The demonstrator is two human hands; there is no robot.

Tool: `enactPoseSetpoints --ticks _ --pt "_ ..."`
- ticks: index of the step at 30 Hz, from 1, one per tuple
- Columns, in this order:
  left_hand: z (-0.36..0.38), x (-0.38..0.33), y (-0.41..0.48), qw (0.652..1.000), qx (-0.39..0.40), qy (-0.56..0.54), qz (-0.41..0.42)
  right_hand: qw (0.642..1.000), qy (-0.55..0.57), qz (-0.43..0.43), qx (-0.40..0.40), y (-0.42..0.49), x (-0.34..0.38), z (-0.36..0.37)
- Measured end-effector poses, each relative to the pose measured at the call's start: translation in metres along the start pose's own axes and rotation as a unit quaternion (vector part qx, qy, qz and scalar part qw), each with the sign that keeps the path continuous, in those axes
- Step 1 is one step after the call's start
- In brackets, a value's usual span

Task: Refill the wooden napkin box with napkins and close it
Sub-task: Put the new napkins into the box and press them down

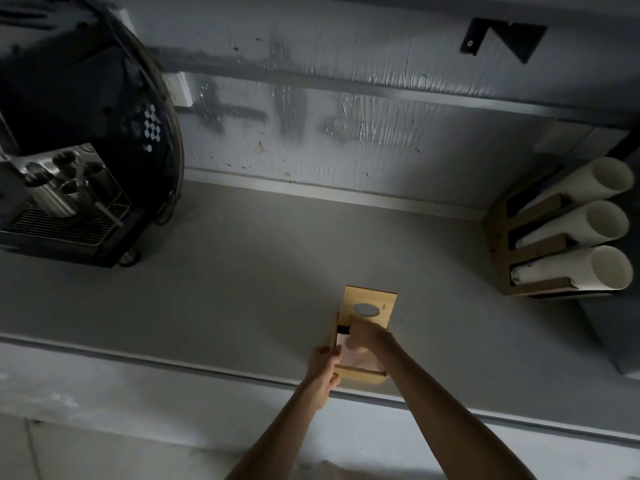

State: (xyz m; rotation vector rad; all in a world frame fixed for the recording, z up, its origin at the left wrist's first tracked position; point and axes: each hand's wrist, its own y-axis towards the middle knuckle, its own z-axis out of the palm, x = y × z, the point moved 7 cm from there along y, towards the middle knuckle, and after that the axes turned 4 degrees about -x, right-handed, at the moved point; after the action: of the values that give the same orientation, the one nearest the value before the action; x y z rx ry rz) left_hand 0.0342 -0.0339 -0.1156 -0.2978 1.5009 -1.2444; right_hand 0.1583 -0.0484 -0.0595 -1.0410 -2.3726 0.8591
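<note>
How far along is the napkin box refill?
Done: pale napkins already seem to lie inside the light wooden napkin box. In hand: the left hand grips the box's side while the right hand is at the wooden lid with an oval hole, slid partway back. Left: closing the lid fully.

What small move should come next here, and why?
Probably draw the lid toward the near end with the right hand: napkins already show in the wooden napkin box, the lid sits offset to the far end, and the left hand grips the box's left side.
</note>
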Motion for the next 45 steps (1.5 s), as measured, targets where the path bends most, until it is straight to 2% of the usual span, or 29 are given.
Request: enactPoseSetpoints --ticks 5,13,19,23,29,31,33,35,36,38,40,42,45 --pt "0.003 0.001 -0.001 0.999 0.003 -0.036 -0.018 0.996 -0.057 0.014 0.074 -0.001 -0.003 0.007" --pt "0.004 0.002 0.006 0.999 -0.017 -0.03 -0.017 0.987 -0.118 -0.011 0.109 -0.003 -0.005 0.006" --pt "0.006 -0.001 0.002 1.0 -0.024 -0.014 -0.008 0.995 -0.063 -0.015 0.072 0.002 -0.004 0.008" --pt "0.006 -0.006 0.002 0.995 -0.026 0.081 0.047 0.999 -0.022 -0.022 0.032 -0.001 0.001 0.018" --pt "-0.002 -0.003 0.022 0.967 -0.053 0.213 0.127 0.998 0.026 -0.031 -0.039 -0.006 -0.014 0.018" --pt "0.0 -0.008 0.015 0.959 -0.065 0.244 0.13 0.992 0.045 -0.055 -0.103 -0.023 -0.017 0.006" --pt "0.002 -0.017 0.001 0.926 -0.082 0.325 0.172 0.964 0.073 -0.056 -0.251 -0.053 -0.027 -0.01" --pt "0.004 -0.033 -0.018 0.85 -0.111 0.438 0.27 0.916 0.136 -0.035 -0.377 -0.082 -0.043 -0.012" --pt "0.007 -0.039 -0.027 0.81 -0.113 0.474 0.328 0.9 0.169 -0.029 -0.401 -0.087 -0.052 -0.004" --pt "0.019 -0.047 -0.039 0.751 -0.077 0.521 0.398 0.897 0.224 -0.019 -0.381 -0.083 -0.058 0.017" --pt "0.032 -0.05 -0.036 0.718 -0.019 0.572 0.397 0.895 0.272 0.001 -0.353 -0.073 -0.056 0.033" --pt "0.037 -0.053 -0.029 0.715 0.014 0.602 0.356 0.886 0.301 0.025 -0.352 -0.071 -0.051 0.034" --pt "0.034 -0.059 -0.025 0.726 0.004 0.616 0.305 0.9 0.28 0.053 -0.329 -0.067 -0.056 0.038"
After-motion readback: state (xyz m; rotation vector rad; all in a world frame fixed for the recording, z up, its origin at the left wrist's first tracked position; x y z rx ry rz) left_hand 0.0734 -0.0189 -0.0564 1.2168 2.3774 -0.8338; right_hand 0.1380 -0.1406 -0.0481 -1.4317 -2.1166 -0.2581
